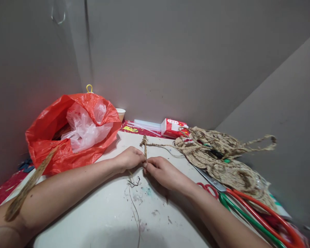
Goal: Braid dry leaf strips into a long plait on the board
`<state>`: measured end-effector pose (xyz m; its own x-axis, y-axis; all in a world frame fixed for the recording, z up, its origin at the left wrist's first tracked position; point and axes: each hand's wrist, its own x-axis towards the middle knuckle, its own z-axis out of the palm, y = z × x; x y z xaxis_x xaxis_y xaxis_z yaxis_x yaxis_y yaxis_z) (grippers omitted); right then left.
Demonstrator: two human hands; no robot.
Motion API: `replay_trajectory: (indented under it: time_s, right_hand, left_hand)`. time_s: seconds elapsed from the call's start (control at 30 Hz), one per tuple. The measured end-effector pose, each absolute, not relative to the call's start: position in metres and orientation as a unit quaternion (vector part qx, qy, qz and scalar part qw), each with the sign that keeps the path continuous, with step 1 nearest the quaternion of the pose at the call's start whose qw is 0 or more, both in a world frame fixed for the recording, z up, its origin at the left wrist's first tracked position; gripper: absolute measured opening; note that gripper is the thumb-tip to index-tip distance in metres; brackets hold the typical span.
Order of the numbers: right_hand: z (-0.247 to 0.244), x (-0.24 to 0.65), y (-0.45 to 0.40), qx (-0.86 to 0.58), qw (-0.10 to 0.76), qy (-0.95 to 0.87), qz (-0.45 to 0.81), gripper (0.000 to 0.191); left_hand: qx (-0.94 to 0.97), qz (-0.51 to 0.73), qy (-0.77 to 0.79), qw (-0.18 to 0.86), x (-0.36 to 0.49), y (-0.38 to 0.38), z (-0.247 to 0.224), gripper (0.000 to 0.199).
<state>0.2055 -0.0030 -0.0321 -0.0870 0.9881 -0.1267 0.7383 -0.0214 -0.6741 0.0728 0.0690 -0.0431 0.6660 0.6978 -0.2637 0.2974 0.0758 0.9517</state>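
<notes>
A narrow braided straw cord [145, 148] stands out above my fingers in the middle of the white board. My left hand [130, 158] is closed in a pinch at the cord's lower part. From the other side, my right hand [163, 170] pinches the same spot, its thumb and fingertips almost touching the left ones. The cord runs off right to a big heap of coiled straw braid [237, 168]. Thin loose fibres [134, 182] lie just below my hands. A flat dry strip of straw or leaf [32, 184] rests across my left forearm.
A red plastic bag [46, 120] with a clear bag inside stands at the left. Behind are a paper cup [121, 113], straws [146, 124] and a red-and-white tissue pack [173, 128]. Large scissors [263, 210] with red handles lie at the right. Grey walls [155, 62] enclose the white board [93, 220].
</notes>
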Motion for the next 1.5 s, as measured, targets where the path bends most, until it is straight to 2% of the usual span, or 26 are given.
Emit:
replay_trajectory:
  time_s: [0.2, 0.27, 0.33, 0.4, 0.53, 0.6, 0.67, 0.73, 0.97, 1.13, 1.27, 1.5]
  right_hand:
    - [-0.036, 0.188, -0.017, -0.683, 0.108, -0.707, 0.151, 0.025]
    - [-0.028, 0.185, -0.025, -0.655, 0.09, -0.732, 0.162, 0.024]
    - [-0.016, 0.188, -0.029, -0.604, 0.091, -0.758, 0.23, 0.025]
    - [-0.007, 0.197, -0.027, -0.59, 0.132, -0.745, 0.283, 0.032]
    - [-0.009, 0.217, -0.008, -0.669, 0.325, -0.624, 0.239, 0.036]
    - [-0.019, 0.218, 0.001, -0.656, 0.367, -0.559, 0.35, 0.033]
    - [-0.029, 0.214, 0.005, -0.625, 0.358, -0.498, 0.482, 0.035]
    - [-0.035, 0.209, 0.006, -0.6, 0.346, -0.46, 0.555, 0.036]
    - [-0.037, 0.216, 0.012, -0.604, 0.32, -0.448, 0.577, 0.035]
    - [-0.041, 0.222, 0.015, -0.568, 0.336, -0.449, 0.602, 0.039]
    - [-0.042, 0.222, 0.015, -0.543, 0.367, -0.43, 0.621, 0.04]
    - [-0.043, 0.212, 0.01, -0.557, 0.423, -0.374, 0.609, 0.034]
  left_hand:
    - [0.6, 0.146, 0.383, 0.687, 0.073, 0.064, -0.037, 0.026]
    - [0.6, 0.151, 0.385, 0.685, 0.073, 0.064, -0.037, 0.021]
    - [0.591, 0.147, 0.382, 0.695, 0.071, 0.065, -0.037, 0.016]
    - [0.575, 0.147, 0.368, 0.715, 0.069, 0.068, -0.036, 0.014]
    - [0.559, 0.145, 0.335, 0.744, 0.067, 0.071, -0.035, 0.017]
    - [0.559, 0.143, 0.323, 0.75, 0.067, 0.071, -0.035, 0.018]
    - [0.567, 0.144, 0.314, 0.748, 0.068, 0.071, -0.035, 0.019]
    - [0.576, 0.145, 0.314, 0.741, 0.069, 0.07, -0.035, 0.021]
    - [0.623, 0.12, 0.278, 0.722, 0.065, 0.07, -0.032, 0.021]
    - [0.632, 0.092, 0.28, 0.717, 0.064, 0.072, -0.027, 0.014]
    - [0.672, 0.09, 0.318, 0.662, 0.063, 0.076, -0.027, 0.018]
    - [0.793, 0.125, 0.355, 0.48, 0.062, 0.072, -0.025, 0.023]
